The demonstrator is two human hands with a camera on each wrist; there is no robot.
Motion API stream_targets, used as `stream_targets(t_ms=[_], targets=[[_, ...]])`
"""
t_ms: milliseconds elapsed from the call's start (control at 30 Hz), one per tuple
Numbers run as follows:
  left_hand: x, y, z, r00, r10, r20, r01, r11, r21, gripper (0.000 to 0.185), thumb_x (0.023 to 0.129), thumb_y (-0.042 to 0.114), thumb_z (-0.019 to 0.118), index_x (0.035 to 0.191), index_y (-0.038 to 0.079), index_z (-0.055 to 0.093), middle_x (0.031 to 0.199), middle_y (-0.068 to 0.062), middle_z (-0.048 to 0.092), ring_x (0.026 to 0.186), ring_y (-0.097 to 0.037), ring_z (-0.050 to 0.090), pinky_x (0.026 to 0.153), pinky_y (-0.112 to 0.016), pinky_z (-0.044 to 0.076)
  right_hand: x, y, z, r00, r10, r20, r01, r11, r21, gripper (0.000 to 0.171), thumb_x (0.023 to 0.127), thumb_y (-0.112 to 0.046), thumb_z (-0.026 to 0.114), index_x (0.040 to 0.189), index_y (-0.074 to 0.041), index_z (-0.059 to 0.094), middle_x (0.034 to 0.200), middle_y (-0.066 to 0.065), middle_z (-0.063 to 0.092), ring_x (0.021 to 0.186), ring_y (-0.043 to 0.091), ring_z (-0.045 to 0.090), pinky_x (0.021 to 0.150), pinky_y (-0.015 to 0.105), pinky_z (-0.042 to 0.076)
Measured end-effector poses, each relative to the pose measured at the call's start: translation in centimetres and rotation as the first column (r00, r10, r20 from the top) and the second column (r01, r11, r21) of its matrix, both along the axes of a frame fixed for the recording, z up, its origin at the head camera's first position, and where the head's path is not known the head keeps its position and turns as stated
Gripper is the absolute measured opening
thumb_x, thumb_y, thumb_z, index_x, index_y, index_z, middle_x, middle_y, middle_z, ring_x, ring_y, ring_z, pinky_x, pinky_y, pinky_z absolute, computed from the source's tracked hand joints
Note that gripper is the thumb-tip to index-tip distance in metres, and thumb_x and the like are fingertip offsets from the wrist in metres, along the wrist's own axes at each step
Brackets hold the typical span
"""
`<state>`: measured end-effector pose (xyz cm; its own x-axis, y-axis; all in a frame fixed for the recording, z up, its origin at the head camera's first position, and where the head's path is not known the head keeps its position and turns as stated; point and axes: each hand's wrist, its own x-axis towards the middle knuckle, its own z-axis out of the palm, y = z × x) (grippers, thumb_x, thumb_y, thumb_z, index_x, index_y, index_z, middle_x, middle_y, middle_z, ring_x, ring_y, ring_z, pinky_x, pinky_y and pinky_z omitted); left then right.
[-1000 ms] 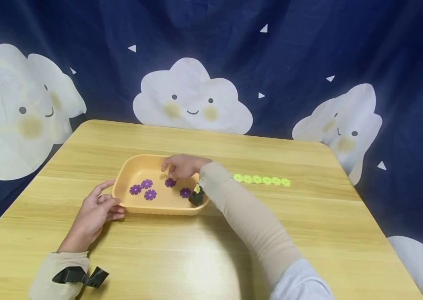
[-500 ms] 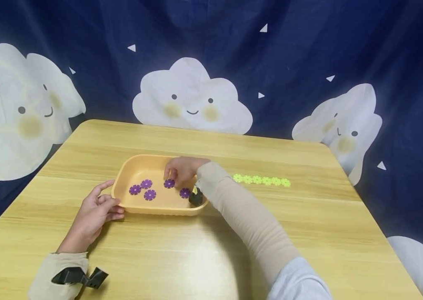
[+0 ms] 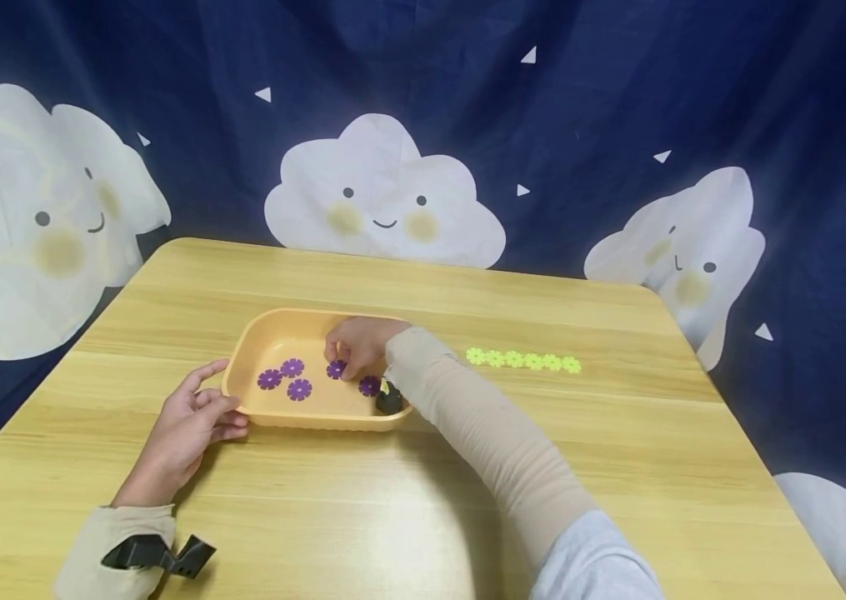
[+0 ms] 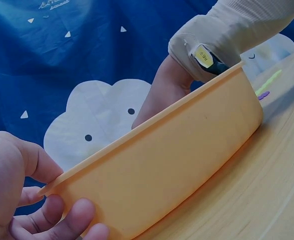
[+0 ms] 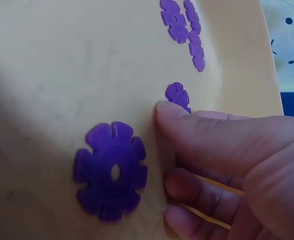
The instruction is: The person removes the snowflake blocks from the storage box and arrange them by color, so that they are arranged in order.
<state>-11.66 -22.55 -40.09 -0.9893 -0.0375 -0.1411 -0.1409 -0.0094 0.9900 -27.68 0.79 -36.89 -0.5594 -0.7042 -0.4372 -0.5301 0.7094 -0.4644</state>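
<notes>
Toward ten o'clock on the wooden table [image 3: 655, 458], as the head camera looks down, sits an orange tray [image 3: 317, 422]. The left hand [image 3: 186, 425] grips its end between eight and nine o'clock. The right hand [image 3: 362, 340] reaches inside from three o'clock, thumb and forefinger pinching a purple disc [image 3: 334, 371] near the tray's middle. Three more discs [image 3: 291, 367] cluster toward nine o'clock, and a fifth disc [image 3: 370, 386] lies at four. Well past three o'clock, six green pieces [image 3: 515, 359] run in a row on the table. A navy curtain [image 3: 423, 67] with white clouds [image 3: 460, 204] hangs at twelve.

From the left wrist, the left hand pinches the tray at eight o'clock, thumb at the rim, fingertips against the outer wall. The right hand dips behind the rim near one o'clock, fingers hidden. Between two and three o'clock, a purple piece [image 4: 263, 95] shows beside the green pieces.

From the right wrist, the thumb partly covers the pinched disc toward one o'clock, other fingers curled; whether it is lifted, I cannot tell. Another disc lies flat at seven.
</notes>
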Motion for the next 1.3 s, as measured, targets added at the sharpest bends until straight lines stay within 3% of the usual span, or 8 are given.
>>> stream_targets(t_ms=[167, 367, 467, 700, 967, 1300], targets=[[0.0, 0.0, 0.0, 1.000, 0.004, -0.004, -0.004, 1.000, -0.002, 0.065, 0.096, -0.003, 0.051, 0.152, 0.002, 0.016, 0.082, -0.002, 0.059, 0.066, -0.017, 0.065, 0.062, -0.031, 0.061, 0.2, -0.1, 0.2, 1.000, 0.005, -0.003, -0.005, 1.000, 0.006, 0.024, 0.082, -0.013, 0.078, 0.099, -0.014, 0.062, 0.099, -0.003, 0.059, 0.093, 0.012, 0.055, 0.079, 0.020, 0.048], [0.1, 0.1, 0.0, 1.000, 0.000, -0.017, 0.000, 0.999, 0.039, 0.064, 0.095, -0.005, 0.051, 0.150, 0.002, 0.018, 0.079, -0.002, 0.059, 0.064, -0.017, 0.065, 0.061, -0.031, 0.061, 0.6, 0.1, 0.2, 0.991, -0.082, 0.102, 0.086, 0.996, -0.038, 0.026, 0.080, -0.005, 0.079, 0.093, -0.009, 0.056, 0.098, 0.002, 0.055, 0.091, 0.015, 0.054, 0.074, 0.020, 0.051], [0.2, 0.1, 0.0, 1.000, 0.001, -0.017, 0.000, 0.999, 0.035, 0.064, 0.095, -0.005, 0.051, 0.150, 0.001, 0.017, 0.079, -0.002, 0.059, 0.064, -0.017, 0.066, 0.061, -0.030, 0.061, 0.5, 0.2, 0.1, 0.993, -0.077, 0.092, 0.081, 0.996, -0.042, 0.027, 0.082, -0.008, 0.077, 0.092, -0.011, 0.053, 0.098, 0.001, 0.052, 0.091, 0.015, 0.052, 0.075, 0.020, 0.049], [0.1, 0.1, 0.0, 1.000, -0.002, -0.009, 0.002, 1.000, 0.026, 0.065, 0.096, -0.004, 0.051, 0.151, 0.001, 0.016, 0.081, -0.002, 0.060, 0.065, -0.017, 0.066, 0.061, -0.030, 0.061, 0.0, 0.6, 0.3, 0.994, 0.005, 0.109, 0.003, 0.997, -0.077, 0.025, 0.090, -0.011, 0.070, 0.111, -0.011, 0.057, 0.093, 0.004, 0.057, 0.077, 0.014, 0.058, 0.070, 0.022, 0.052], [0.1, 0.0, -0.1, 1.000, 0.001, -0.018, -0.001, 0.999, 0.039, 0.065, 0.095, -0.005, 0.051, 0.150, 0.002, 0.018, 0.080, -0.002, 0.060, 0.064, -0.017, 0.065, 0.061, -0.031, 0.061, -0.3, 1.4, 1.9, 0.989, 0.132, -0.061, -0.136, 0.988, -0.072, 0.028, 0.094, -0.017, 0.065, 0.121, -0.011, 0.059, 0.081, 0.000, 0.052, 0.069, 0.011, 0.052, 0.064, 0.022, 0.047], [0.0, 0.0, -0.2, 1.000, -0.003, -0.017, 0.004, 0.999, 0.038, 0.065, 0.095, -0.005, 0.051, 0.150, 0.002, 0.017, 0.080, -0.002, 0.059, 0.064, -0.017, 0.065, 0.061, -0.031, 0.061, -0.4, 3.4, 2.9, 0.982, 0.130, -0.135, -0.149, 0.979, -0.137, 0.037, 0.094, -0.015, 0.065, 0.130, -0.008, 0.057, 0.065, -0.001, 0.056, 0.059, 0.013, 0.054, 0.066, 0.022, 0.047]])
